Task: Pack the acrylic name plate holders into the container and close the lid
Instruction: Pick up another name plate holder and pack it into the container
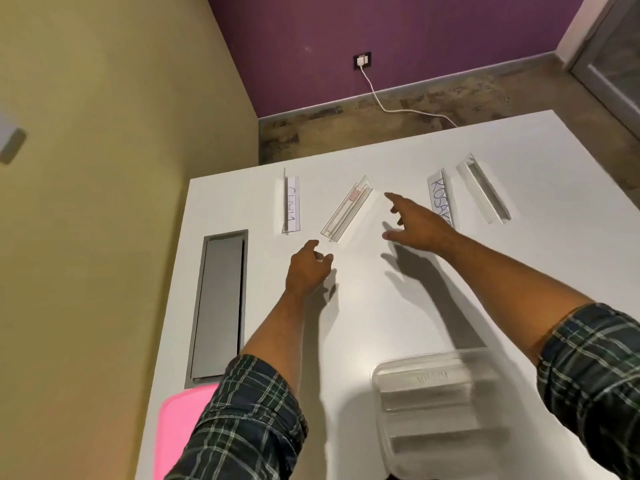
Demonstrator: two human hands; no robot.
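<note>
Several clear acrylic name plate holders lie across the far part of the white table (363, 306). One with a handwritten card (291, 206) is at the left, an angled one with a small red label (346, 209) is in the middle, one reading "KOSAK" (439, 194) and an empty one (483, 188) are at the right. A clear plastic container (440, 410) stands near the front edge with holders inside. My left hand (308, 268) hovers just below the angled holder's near end, fingers curled, holding nothing. My right hand (415, 223) reaches with fingers spread beside that holder's far end.
A grey recessed cable hatch (218, 306) is set into the table's left side. A pink lid-like object (180, 434) lies at the front left corner, partly under my sleeve. A white cable (381, 105) runs from a wall socket across the floor behind the table.
</note>
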